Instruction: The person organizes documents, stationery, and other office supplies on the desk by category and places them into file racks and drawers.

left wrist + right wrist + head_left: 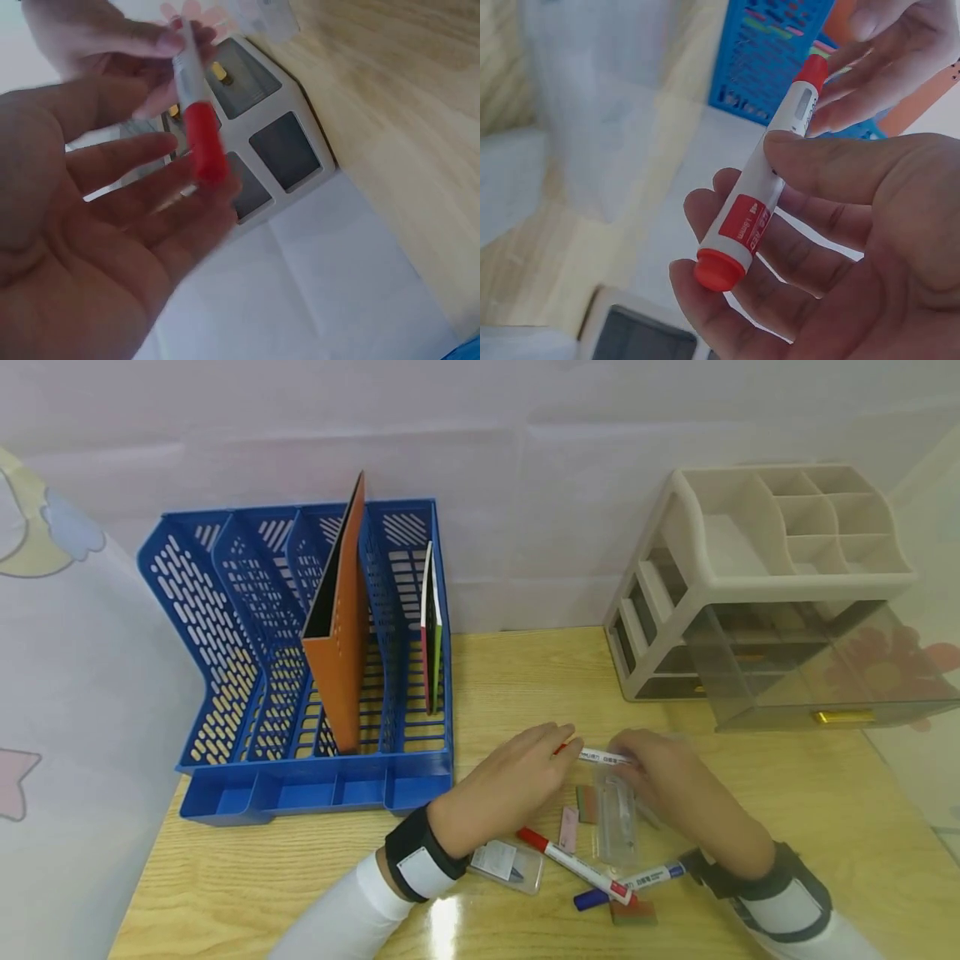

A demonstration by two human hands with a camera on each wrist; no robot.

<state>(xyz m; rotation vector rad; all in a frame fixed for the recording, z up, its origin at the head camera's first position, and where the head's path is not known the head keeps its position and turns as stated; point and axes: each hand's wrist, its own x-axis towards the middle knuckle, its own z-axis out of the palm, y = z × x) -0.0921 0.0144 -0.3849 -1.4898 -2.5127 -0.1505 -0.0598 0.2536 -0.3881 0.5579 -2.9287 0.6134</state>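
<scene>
My right hand [663, 772] holds a white marker with a red cap [739, 206]. Its thumb presses on the barrel and its fingers curl beneath, as the right wrist view shows. Fingers loosely extended, my left hand [517, 781] is at the capped end, fingertips right at the red cap [204, 142]. Below the hands lie a second red marker [577, 864], a blue marker [648, 878] crossing under its end, and a clear plastic case [617, 822]. A pink strip-like piece [568, 829] and a small green-and-orange block [587, 803] are between them.
A blue file rack [315, 768] at left holds an orange folder [341, 668] and thin books [431, 635]. At right stands a white desk organizer [795, 581] with its clear top drawer [840, 693] pulled out. Another clear box [510, 866] lies by the left wrist.
</scene>
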